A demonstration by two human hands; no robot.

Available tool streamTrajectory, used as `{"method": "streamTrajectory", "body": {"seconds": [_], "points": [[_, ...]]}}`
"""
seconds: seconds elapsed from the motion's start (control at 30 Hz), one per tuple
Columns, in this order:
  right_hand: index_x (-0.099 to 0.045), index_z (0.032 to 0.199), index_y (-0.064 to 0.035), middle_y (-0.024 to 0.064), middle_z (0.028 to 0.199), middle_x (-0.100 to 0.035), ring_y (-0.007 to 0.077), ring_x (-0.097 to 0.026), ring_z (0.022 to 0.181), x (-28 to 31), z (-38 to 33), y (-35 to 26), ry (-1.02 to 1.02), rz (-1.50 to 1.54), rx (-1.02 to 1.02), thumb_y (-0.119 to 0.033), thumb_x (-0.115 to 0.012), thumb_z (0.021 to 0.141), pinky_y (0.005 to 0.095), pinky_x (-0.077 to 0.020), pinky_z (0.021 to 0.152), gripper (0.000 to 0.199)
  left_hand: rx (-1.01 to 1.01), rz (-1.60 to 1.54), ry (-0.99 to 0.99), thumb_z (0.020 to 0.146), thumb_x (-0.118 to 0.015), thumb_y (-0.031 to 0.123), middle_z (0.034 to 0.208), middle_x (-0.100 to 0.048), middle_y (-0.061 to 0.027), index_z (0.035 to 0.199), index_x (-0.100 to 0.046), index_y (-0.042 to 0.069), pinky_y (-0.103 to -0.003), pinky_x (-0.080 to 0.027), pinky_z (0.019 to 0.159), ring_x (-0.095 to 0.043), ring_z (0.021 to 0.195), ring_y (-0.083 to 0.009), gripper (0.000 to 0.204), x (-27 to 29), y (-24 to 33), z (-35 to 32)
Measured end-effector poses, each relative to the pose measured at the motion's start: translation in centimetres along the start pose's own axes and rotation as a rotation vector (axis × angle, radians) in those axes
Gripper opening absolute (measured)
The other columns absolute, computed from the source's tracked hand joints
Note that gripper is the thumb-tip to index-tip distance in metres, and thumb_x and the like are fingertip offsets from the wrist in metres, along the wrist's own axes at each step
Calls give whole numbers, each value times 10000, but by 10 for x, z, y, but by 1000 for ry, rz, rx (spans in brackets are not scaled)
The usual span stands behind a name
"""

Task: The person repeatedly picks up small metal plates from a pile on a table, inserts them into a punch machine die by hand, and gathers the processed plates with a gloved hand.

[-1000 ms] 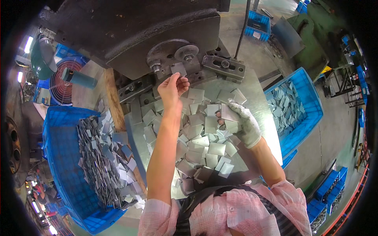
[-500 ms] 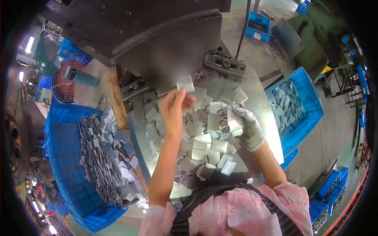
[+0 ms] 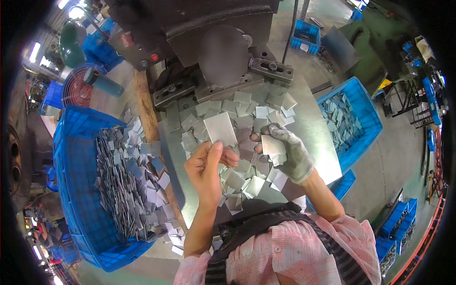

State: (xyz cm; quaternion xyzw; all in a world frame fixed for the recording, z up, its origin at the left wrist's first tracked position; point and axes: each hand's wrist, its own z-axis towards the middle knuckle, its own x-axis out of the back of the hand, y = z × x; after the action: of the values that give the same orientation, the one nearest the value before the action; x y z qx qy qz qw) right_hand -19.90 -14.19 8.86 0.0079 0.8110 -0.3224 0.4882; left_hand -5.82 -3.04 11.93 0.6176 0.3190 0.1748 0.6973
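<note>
Pinching a square metal plate (image 3: 220, 128) by its lower edge, our bare left hand (image 3: 205, 167) holds it up tilted above the counter (image 3: 317, 142), thumb and fingers closed narrowly on the sheet. Our right hand (image 3: 289, 154), in a grey work glove, grips a small stack of plates (image 3: 273, 146) just to the right, its fingers curled around them. Between and below both hands we see loose plates (image 3: 247, 114) scattered over the steel counter, overlapping one another. Beyond them stands the dark press machine (image 3: 223, 52), with its round grey ram hanging over the far edge of the pile. On our left a large blue crate (image 3: 71, 199) holds many plates, most standing on edge in rows, some spilling flat toward the counter. On our right a second blue crate (image 3: 368, 114) holds plates lying flat, well apart from our hands.
</note>
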Motion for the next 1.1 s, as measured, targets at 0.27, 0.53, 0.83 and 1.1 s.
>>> {"method": "streamTrajectory", "body": {"seconds": [0.27, 0.53, 0.83, 1.1], "points": [[-472, 1151, -2, 133, 1107, -553, 193, -580, 958, -14, -10, 4, 11, -184, -16, -262, -533, 850, 327, -476, 822, 402, -47, 32, 52, 878, -483, 155, 609, -591, -119, 740, -565, -36, -236, -434, 464, -539, 479, -140, 250, 0, 7, -8], [-399, 1240, -37, 114, 1161, -535, 204, -557, 1005, 6, 32, 7, -188, -730, 607, -264, -558, 845, 360, -423, 926, 483, 147, 367, -263, 916, -442, 202, 646, -617, -102, 778, -608, -44, -207, -408, 478, -536, 487, -105, 327, -12, -8, 19], [-459, 1162, -59, 149, 1117, -544, 257, -563, 987, 34, 55, -23, 88, 347, -42, -412, -398, 904, 454, -463, 860, 442, -454, 1284, -311, 702, -680, 130, 961, -585, -18, 997, -609, 87, -296, -480, 669, -581, 854, -178, 306, 17, -78, 119], [-439, 1194, -43, 157, 1150, -531, 260, -554, 1012, 35, 66, -31, 43, 328, -66, -422, -368, 912, 442, -441, 898, 478, -316, 1493, -652, 633, -702, 149, 1032, -504, -41, 970, -560, 78, -358, -448, 785, -486, 990, -229, 373, 12, -85, 163]]}}
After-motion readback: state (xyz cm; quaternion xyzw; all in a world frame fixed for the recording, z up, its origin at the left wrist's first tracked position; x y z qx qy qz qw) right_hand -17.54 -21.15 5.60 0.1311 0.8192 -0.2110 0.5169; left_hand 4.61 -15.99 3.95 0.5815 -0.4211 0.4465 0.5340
